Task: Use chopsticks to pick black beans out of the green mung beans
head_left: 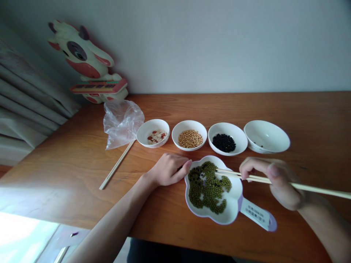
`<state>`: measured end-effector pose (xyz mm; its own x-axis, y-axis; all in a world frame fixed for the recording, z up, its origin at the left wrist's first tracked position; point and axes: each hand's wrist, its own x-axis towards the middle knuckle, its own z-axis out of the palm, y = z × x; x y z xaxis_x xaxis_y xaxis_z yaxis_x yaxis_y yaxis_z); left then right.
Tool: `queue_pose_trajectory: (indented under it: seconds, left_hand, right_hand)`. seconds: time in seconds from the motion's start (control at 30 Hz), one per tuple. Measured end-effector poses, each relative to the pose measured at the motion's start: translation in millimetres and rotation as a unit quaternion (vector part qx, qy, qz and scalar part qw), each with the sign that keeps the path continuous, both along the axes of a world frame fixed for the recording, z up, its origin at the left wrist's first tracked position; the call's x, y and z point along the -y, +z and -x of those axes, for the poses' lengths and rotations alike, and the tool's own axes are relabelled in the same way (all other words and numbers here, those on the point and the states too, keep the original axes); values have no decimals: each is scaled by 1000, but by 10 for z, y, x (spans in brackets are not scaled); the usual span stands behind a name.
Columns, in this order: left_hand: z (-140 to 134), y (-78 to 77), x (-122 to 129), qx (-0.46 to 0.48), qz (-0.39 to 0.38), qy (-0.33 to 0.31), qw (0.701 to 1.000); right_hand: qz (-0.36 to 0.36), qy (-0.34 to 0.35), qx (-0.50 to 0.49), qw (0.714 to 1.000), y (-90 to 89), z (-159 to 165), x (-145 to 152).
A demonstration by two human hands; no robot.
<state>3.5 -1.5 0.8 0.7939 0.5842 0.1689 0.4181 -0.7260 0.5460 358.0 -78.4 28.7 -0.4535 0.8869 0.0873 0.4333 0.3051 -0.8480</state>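
Observation:
A white flower-shaped dish [235, 188] with a purple rim and a labelled handle holds green mung beans [211, 191], with a few black beans among them. My left hand [170, 170] rests on the table, its fingers curled and closed at the dish's upper left rim. Between the fingers of my right hand [274, 179] is a pair of chopsticks [257, 178], tips touching down at the beans' upper part. Whether the tips pinch a bean is too small to tell. Just beyond stand a bowl [267, 126] with a few dark beans and a bowl of black beans [224, 143].
Farther left are a bowl of soybeans [190, 139] and a bowl of pale and reddish flat pieces [157, 137]. Another pair of chopsticks [116, 166] lies near a crumpled plastic bag [122, 122]. A cow-shaped toy keyboard [93, 69] stands at the back left by the wall.

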Motion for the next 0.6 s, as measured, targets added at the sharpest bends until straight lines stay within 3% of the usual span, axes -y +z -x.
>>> queue_pose_trajectory:
  seconds: [0.6]
  left_hand:
    - [-8, -19, 5, 3, 19, 0, 1000]
  right_hand:
    - [-61, -6, -80, 995, -63, 29, -21]
